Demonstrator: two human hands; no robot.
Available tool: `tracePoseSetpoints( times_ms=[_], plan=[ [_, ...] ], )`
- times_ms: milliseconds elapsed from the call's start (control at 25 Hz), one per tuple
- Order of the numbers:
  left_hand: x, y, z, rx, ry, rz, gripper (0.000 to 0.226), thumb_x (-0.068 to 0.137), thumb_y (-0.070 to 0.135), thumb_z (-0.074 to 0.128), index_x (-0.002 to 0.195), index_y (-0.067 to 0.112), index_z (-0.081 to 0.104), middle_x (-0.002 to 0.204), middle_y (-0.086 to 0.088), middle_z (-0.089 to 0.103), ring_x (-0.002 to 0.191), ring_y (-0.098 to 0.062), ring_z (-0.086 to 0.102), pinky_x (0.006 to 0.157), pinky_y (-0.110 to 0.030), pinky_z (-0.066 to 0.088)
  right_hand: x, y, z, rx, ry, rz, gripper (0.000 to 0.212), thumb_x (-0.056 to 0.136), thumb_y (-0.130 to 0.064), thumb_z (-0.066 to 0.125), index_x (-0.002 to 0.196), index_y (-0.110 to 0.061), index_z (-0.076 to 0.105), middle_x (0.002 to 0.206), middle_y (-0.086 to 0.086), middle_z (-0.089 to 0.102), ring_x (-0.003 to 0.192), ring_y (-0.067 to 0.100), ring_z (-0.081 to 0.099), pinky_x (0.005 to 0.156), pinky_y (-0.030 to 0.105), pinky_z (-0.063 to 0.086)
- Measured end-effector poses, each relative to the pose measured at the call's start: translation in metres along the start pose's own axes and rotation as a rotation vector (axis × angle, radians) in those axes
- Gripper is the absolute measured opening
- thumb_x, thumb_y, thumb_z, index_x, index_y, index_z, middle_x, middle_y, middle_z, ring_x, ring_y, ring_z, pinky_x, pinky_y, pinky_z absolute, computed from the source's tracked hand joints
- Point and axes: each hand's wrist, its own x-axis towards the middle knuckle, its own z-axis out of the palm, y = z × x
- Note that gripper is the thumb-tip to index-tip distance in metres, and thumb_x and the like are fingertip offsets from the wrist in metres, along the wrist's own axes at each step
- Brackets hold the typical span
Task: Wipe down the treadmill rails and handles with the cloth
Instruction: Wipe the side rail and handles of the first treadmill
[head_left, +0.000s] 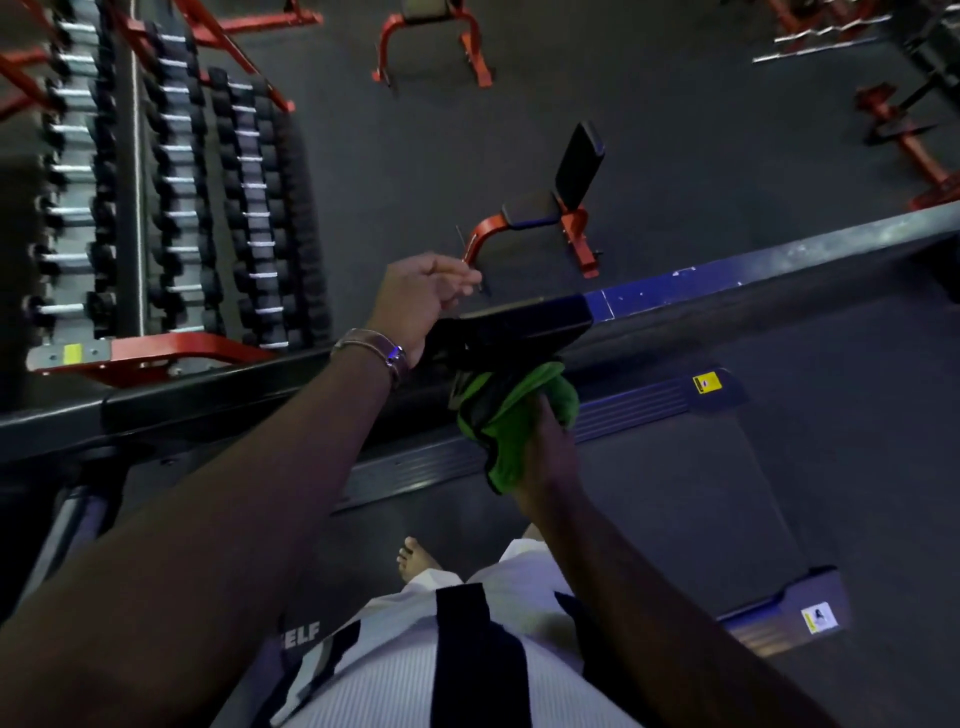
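Observation:
A green cloth (519, 410) is bunched around the end of the black treadmill handrail (524, 325), and my right hand (550, 457) grips it from below. My left hand (421, 301) hovers just past the handrail's far side, fingers loosely curled with nothing in them, a bracelet on the wrist. The long dark side rail (234, 389) runs leftward from the handrail. I stand barefoot on the treadmill belt (675, 509).
A rack of dumbbells (171, 197) stands beyond the rail at the left. An adjustable bench with a red frame (550, 208) sits on the gym floor ahead. A blue-grey ledge (753, 270) runs to the right. More red equipment stands at the back.

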Motion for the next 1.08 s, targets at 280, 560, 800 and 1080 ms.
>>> tracePoseSetpoints(
  times_ms=[280, 560, 800, 1080],
  plan=[
    [-0.019, -0.020, -0.067, 0.329, 0.134, 0.194, 0.018, 0.075, 0.005, 0.067, 0.071, 0.022, 0.064, 0.075, -0.008, 0.068, 0.072, -0.018, 0.061, 0.071, -0.033, 0.050, -0.015, -0.043, 0.043, -1.416, 0.052, -1.031, 0.071, 0.076, -0.047, 0.063, 0.137, -0.013, 0.049, 0.138, 0.016, 0.051, 0.124, 0.034, 0.051, 0.100, 0.053, 0.042],
    [-0.050, -0.036, -0.104, 0.849, 0.164, 0.516, 0.007, 0.078, 0.012, 0.064, 0.083, 0.009, 0.068, 0.080, -0.008, 0.071, 0.074, -0.026, 0.065, 0.067, -0.028, 0.044, 0.041, -0.064, 0.096, -1.828, -0.162, -0.853, 0.042, 0.090, -0.062, 0.044, 0.109, -0.026, 0.056, 0.118, -0.003, 0.065, 0.122, 0.026, 0.057, 0.114, 0.066, 0.014],
    [-0.045, -0.034, -0.101, 0.687, 0.263, 0.455, 0.013, 0.070, -0.001, 0.067, 0.076, 0.010, 0.067, 0.075, -0.002, 0.069, 0.069, -0.020, 0.064, 0.065, -0.021, 0.041, 0.053, -0.063, 0.113, -2.220, -0.599, -0.815, 0.055, 0.095, -0.067, 0.026, 0.137, -0.039, 0.048, 0.136, -0.006, 0.057, 0.129, 0.021, 0.051, 0.107, 0.051, 0.032],
    [-0.037, -0.038, -0.078, 1.078, 0.444, 0.304, 0.011, 0.074, 0.016, 0.051, 0.077, 0.009, 0.058, 0.077, -0.013, 0.065, 0.075, -0.034, 0.060, 0.060, -0.038, 0.045, 0.091, -0.074, 0.180, -2.091, -1.029, -0.152, 0.056, 0.101, -0.056, 0.040, 0.139, -0.018, 0.056, 0.143, 0.007, 0.054, 0.122, 0.021, 0.053, 0.099, 0.026, 0.036]
  ],
)
